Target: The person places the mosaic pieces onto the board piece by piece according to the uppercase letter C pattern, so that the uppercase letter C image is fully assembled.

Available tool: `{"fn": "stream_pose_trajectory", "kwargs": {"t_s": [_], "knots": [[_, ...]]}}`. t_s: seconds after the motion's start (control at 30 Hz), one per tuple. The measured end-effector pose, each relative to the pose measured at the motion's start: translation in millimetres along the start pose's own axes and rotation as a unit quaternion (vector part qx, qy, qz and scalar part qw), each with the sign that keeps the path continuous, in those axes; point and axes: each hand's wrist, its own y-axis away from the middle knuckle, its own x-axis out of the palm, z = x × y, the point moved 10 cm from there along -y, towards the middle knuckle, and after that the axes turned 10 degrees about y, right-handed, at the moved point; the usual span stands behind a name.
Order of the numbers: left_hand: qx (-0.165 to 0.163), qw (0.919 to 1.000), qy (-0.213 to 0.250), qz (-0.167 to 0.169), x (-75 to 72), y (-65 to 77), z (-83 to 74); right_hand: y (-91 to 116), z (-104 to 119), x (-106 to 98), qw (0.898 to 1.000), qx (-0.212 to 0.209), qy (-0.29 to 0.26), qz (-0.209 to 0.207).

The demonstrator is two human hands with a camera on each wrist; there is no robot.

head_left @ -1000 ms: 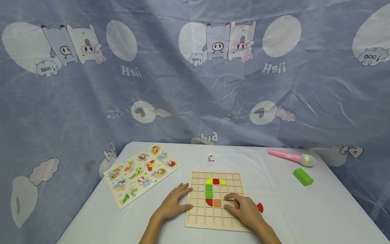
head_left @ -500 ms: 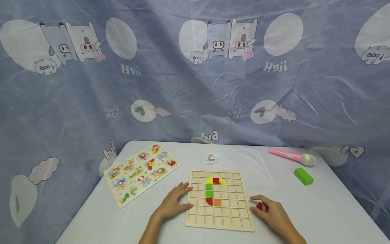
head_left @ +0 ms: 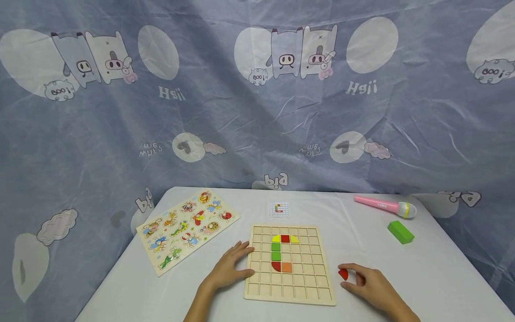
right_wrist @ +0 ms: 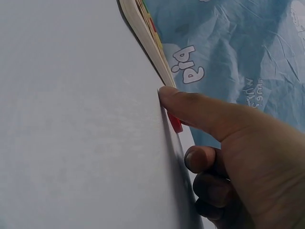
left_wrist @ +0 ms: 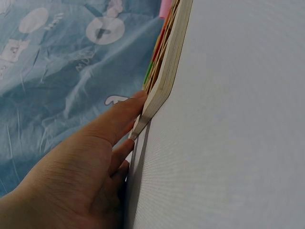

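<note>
In the head view a wooden grid board [head_left: 306,281] lies at the middle front of the table. Yellow, red, green and orange tiles in its cells form a C shape. My left hand [head_left: 231,266] rests against the board's left edge, thumb and fingers spread; the left wrist view shows the fingertips touching that edge. To the right of the board, my right hand [head_left: 372,286] is at a red quarter-round tile [head_left: 343,274] on the table. Its index finger and thumb lie either side of the tile, the thumb seemingly a little apart from it.
A small pattern card [head_left: 279,209] lies behind the board. At the left is an insect puzzle board [head_left: 187,228]. A pink toy microphone [head_left: 382,205] and a green block [head_left: 400,232] lie at the back right. A patterned cloth [head_left: 257,112] hangs behind the table.
My right hand has moved from over the board's cells rightward to the red tile on the table. The left hand stays at the board's edge.
</note>
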Motion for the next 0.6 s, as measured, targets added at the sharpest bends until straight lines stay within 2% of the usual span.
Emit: {"fn": "stream_pose_trajectory", "kwargs": {"t_s": [0.27, 0.6], "knots": [[0.0, 1.0, 0.001, -0.001, -0.3, -0.4, -0.6, 1, -11, -2, 0.999, 0.042, 0.006, -0.011], [0.0, 1.0, -0.002, 0.0, -0.7, -0.3, 1.1, -1, -9, -3, 0.998, 0.036, 0.017, -0.049]]}}
